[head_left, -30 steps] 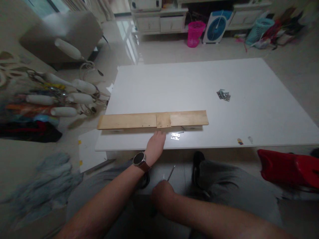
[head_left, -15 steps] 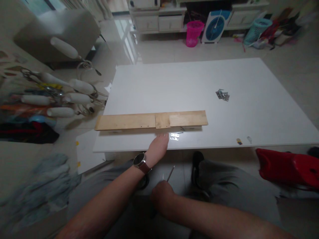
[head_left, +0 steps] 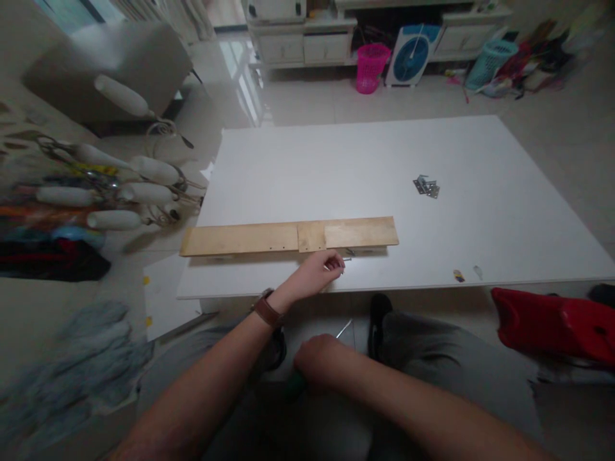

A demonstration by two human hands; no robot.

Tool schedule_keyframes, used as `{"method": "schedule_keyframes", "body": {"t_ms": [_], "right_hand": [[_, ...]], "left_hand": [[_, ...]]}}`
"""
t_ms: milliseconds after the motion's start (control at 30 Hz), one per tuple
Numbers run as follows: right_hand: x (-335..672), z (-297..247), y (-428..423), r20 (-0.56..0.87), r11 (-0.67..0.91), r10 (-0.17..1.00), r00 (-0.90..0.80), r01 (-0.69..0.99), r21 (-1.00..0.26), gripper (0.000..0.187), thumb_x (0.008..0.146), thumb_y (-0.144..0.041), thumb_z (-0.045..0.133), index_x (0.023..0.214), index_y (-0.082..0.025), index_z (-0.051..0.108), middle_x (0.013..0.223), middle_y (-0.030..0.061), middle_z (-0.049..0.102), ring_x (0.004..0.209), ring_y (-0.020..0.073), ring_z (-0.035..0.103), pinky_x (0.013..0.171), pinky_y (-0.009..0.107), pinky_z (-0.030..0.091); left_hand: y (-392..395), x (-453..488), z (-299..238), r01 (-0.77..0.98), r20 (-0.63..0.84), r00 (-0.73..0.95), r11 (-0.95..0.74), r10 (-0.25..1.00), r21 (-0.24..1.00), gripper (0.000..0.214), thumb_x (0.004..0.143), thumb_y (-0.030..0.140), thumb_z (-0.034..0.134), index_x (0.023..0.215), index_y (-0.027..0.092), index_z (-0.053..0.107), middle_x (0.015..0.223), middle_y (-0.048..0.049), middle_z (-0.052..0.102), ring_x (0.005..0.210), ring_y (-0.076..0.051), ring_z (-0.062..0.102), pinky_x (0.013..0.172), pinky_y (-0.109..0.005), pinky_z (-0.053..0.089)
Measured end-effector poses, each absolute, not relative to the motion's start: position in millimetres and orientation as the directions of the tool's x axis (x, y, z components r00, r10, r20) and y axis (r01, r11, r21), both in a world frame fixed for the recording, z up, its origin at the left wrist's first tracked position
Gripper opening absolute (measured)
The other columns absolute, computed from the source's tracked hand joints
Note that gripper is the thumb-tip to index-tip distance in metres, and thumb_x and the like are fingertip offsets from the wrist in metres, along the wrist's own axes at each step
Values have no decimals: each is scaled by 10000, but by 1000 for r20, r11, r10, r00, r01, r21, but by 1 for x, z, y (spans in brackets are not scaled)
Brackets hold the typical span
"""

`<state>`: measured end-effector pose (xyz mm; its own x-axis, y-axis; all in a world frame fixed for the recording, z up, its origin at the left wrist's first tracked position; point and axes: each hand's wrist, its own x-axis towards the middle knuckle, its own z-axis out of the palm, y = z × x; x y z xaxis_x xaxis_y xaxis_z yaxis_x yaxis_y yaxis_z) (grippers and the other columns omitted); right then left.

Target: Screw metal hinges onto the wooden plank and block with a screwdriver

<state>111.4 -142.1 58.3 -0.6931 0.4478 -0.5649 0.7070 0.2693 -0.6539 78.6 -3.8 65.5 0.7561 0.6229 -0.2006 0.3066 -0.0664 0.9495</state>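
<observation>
A long wooden board point(head_left: 288, 237) lies across the near part of the white table point(head_left: 365, 160). My left hand point(head_left: 317, 272), with a watch on the wrist, rests at the table's front edge just below the board, its fingertips pinched on a small metal hinge point(head_left: 336, 263). My right hand point(head_left: 319, 362) is low over my lap, closed round a green-handled screwdriver point(head_left: 343, 330) whose shaft points up to the right.
A small pile of metal hinges point(head_left: 425, 187) lies right of the table's middle. Two small bits point(head_left: 459, 276) sit near the front right edge. A red object point(head_left: 552, 323) lies on the floor at right. White-handled tools point(head_left: 120, 192) clutter the left.
My left hand has slid right along the table's edge onto the hinge and pinched it. My right hand with the screwdriver has barely shifted.
</observation>
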Motion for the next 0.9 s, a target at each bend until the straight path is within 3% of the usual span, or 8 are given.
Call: {"method": "schedule_keyframes", "body": {"t_ms": [133,267,333,433,500,600,700,900], "right_hand": [[168,105,-104,-591,96,390,-706,670,-736,306,827,-492,807,904,-197,783,765,17,744,647,176,651,569,272,440],[222,143,-76,-359,-23,662,-658,461,-887,365,866,-540,766,928,-180,754,864,13,711,778,158,613,722,280,470],[240,151,-68,-220,-24,839,-497,370,-929,399,888,-565,729,981,-178,761,909,33,709,835,174,613,762,301,482],[253,148,-58,-89,-104,994,68,257,-961,513,877,-677,684,883,-169,757,765,19,625,728,157,567,668,298,457],[256,143,-52,-44,-98,911,410,112,-989,540,857,-714,691,880,-177,746,710,-9,561,640,125,513,575,271,405],[259,137,-43,-36,12,714,699,-63,-998,560,842,-754,681,819,-195,686,649,-47,478,540,90,440,467,235,311],[262,137,-36,-29,112,599,800,-120,-986,563,824,-764,691,760,-210,615,641,-50,488,519,85,457,424,220,287],[262,137,-34,-50,150,584,810,-168,-974,566,803,-761,720,759,-214,580,659,-48,525,508,85,480,402,214,309]], "left_hand": [[21,70,74,21,-211,627,254,750,967,215,825,331,788,858,166,655,778,-13,700,740,-129,657,763,-281,542],[35,62,76,-145,-236,466,336,853,931,344,695,333,905,821,163,634,788,-17,723,755,-127,687,773,-275,558],[38,60,75,-156,-225,438,320,870,934,366,664,314,930,831,162,642,801,-18,731,767,-130,697,764,-270,557],[39,59,75,-116,-183,424,254,887,960,371,651,285,941,908,159,704,845,-32,754,805,-141,707,800,-291,574],[39,59,73,-66,-144,429,190,892,980,352,665,278,932,937,153,746,872,-50,771,829,-153,711,843,-323,591],[39,58,71,16,-90,467,93,879,996,270,720,285,897,923,147,783,899,-72,791,842,-168,717,882,-365,609],[39,57,68,76,-49,504,12,862,997,212,768,286,866,918,150,802,904,-79,805,841,-176,725,883,-380,620],[35,61,70,140,-12,549,-78,836,987,111,828,240,821,904,160,817,890,-78,814,824,-177,735,869,-365,619]]}}
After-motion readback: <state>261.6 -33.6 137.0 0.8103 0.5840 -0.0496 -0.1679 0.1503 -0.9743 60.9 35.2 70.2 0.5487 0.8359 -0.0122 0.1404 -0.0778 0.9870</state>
